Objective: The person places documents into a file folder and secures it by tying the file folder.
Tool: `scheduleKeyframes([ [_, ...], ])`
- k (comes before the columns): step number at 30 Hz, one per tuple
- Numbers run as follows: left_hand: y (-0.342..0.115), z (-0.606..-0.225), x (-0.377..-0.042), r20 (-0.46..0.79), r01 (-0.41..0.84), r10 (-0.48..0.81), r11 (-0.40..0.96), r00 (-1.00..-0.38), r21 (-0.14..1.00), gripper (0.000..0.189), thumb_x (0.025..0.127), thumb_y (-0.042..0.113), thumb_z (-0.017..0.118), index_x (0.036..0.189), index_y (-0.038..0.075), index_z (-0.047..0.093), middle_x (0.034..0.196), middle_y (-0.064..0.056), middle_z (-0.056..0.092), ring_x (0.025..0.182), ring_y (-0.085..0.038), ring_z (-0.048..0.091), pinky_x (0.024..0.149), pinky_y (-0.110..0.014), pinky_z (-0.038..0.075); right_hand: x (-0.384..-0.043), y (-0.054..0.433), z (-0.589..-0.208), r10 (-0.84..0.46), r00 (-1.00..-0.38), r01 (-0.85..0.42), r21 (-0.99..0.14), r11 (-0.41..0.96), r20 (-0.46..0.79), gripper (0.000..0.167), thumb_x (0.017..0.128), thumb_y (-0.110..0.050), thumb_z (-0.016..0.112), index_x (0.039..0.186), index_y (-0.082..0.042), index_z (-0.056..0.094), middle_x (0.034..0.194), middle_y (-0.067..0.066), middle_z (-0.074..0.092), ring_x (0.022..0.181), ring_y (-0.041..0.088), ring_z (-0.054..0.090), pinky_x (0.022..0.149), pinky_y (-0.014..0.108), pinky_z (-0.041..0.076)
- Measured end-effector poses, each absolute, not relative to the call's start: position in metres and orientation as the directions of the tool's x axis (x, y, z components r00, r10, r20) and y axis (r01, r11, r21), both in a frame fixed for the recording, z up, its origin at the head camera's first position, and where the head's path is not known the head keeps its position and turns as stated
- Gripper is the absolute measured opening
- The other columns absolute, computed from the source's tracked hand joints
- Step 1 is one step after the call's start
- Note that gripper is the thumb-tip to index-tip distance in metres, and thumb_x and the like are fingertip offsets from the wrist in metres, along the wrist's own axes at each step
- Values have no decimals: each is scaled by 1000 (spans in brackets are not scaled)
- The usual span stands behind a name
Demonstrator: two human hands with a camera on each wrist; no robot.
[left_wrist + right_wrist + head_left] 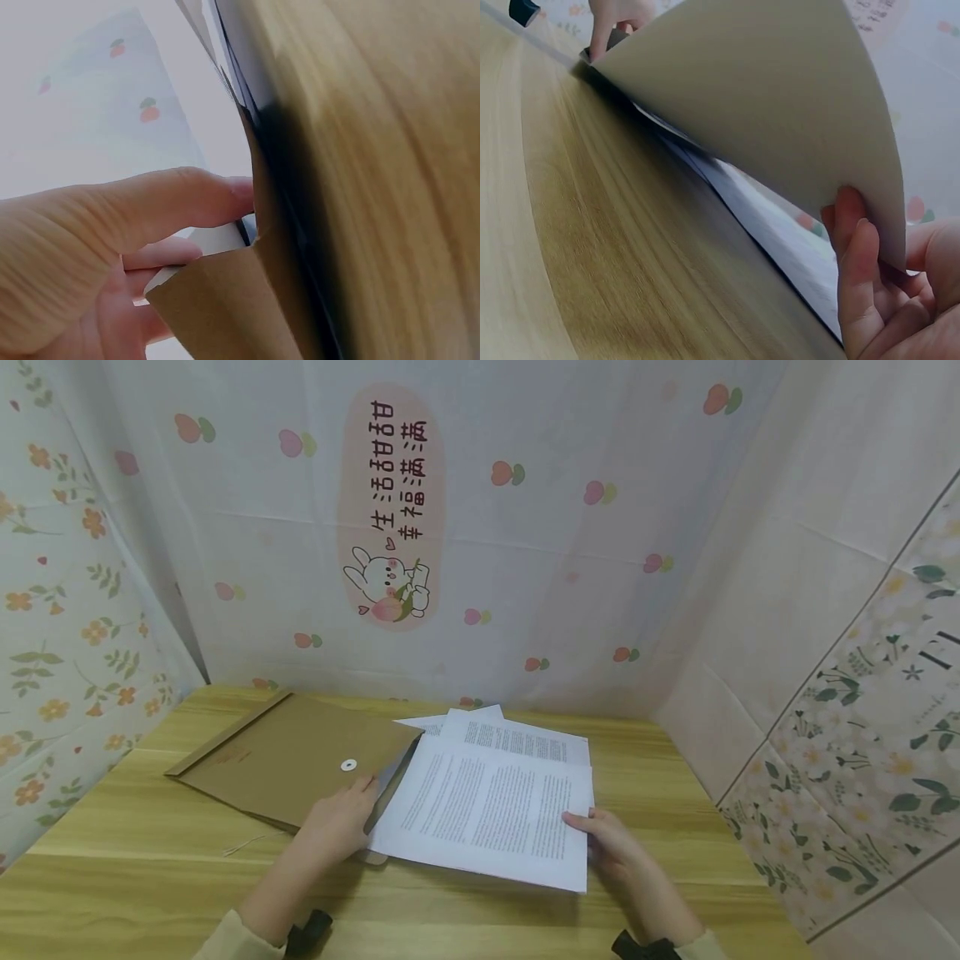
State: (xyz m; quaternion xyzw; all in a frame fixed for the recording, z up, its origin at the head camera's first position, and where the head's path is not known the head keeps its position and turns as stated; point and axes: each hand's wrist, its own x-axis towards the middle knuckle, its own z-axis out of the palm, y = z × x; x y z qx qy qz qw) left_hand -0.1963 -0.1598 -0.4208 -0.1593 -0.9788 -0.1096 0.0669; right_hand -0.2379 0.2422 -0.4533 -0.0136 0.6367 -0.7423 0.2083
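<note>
A brown kraft-paper document envelope (300, 756) with a white round button (348, 765) lies on the left of the table, its mouth facing right. My left hand (339, 817) grips the envelope at that mouth; in the left wrist view the thumb (202, 196) presses its edge, near a folded flap (225, 304). My right hand (609, 839) pinches the right edge of printed paper (487, 802), thumb on top. This paper is raised at the right, its left end at the envelope's mouth. In the right wrist view the fingers (855, 255) support its plain underside (765, 97).
More printed sheets (517, 737) lie on the wooden table (645, 760) behind the held paper. A pale string (251, 842) trails from the envelope's near side. A patterned curtain (525, 568) hangs along the back, with patterned cloth at both sides.
</note>
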Motion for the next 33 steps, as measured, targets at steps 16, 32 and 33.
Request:
scheduleKeyframes([
  [16, -159, -413, -190, 149, 346, 317, 904, -937, 251, 92, 60, 5, 88, 135, -16, 39, 138, -30, 40, 109, -46, 53, 71, -53, 52, -231, 225, -451, -211, -955, 234, -966, -108, -208, 29, 96, -11, 57, 118, 7, 58, 97, 7, 70, 88, 19, 68, 73, 27, 55],
  [32, -158, -419, -197, 151, 274, 246, 940, -957, 204, 90, 64, 6, 85, 135, -18, 35, 140, -34, 35, 121, -49, 44, 78, -61, 49, -213, 197, -450, -385, -888, 248, -967, 54, -250, 28, 88, -9, 66, 112, 4, 62, 92, 14, 71, 68, 16, 69, 46, 15, 46],
  [33, -158, -419, -196, 154, 276, 248, 940, -957, 200, 90, 64, 6, 85, 135, -18, 36, 140, -34, 35, 121, -49, 44, 78, -61, 49, -213, 197, -450, -389, -887, 249, -967, 50, -248, 28, 88, -8, 66, 112, 4, 62, 92, 14, 71, 68, 16, 69, 46, 14, 46],
])
